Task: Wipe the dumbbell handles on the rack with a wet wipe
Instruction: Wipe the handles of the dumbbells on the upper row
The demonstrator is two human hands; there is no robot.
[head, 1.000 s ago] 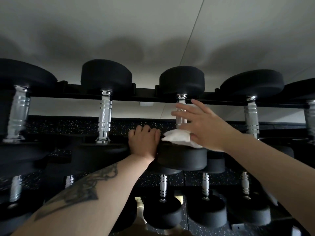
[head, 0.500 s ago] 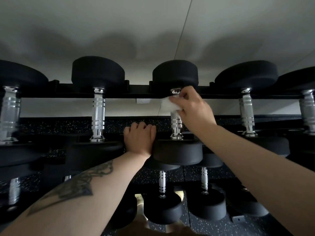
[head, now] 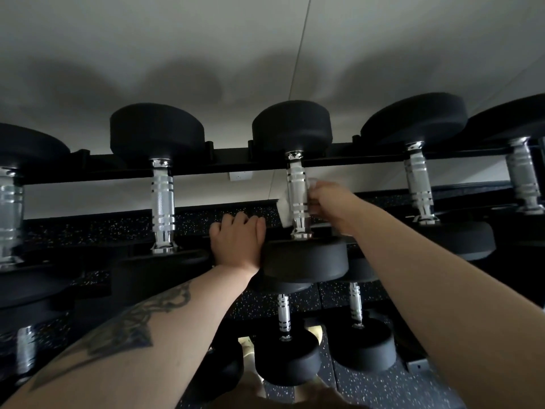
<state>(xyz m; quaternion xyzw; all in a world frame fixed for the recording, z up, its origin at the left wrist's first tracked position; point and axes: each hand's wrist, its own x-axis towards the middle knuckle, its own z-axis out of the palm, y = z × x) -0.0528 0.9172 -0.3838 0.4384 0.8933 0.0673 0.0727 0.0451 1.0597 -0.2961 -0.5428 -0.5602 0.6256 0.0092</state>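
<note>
Chrome and black rubber fill the head view, and we describe first our two arms, which reach forward and up to the top shelf of the rack (head: 265, 165). Our right hand (head: 327, 202) comes from the lower right with the forearm nearly straight; its fingers are curled around the far side of the middle dumbbell handle (head: 298, 196) and they press the wet wipe (head: 284, 209) against it. We see the white wipe come out on the left side of the handle, near its lower half, and a small part also above the knuckles. Our left hand (head: 237, 242) lies on the near edge of the shelf, just beside the black front head (head: 305, 258) of the same dumbbell. Its fingers are bent over the edge and the knuckles point up; we cannot tell whether they really clamp the rail or only rest there. The left forearm carries a dark tattoo (head: 132, 326).

The handle runs away from us, from the front head to the back head (head: 292, 125), so in the picture its long axis stands almost vertical. It is a shiny metal cylinder with knurled bands and smooth rings, a little thicker in the middle. The heads are round, matte and black. Other dumbbells (head: 162, 199) of the same kind lie parallel on both sides, and smaller ones (head: 284, 317) lie on the shelf below. Under them is a black floor (head: 383, 391) with white speckles.
</note>
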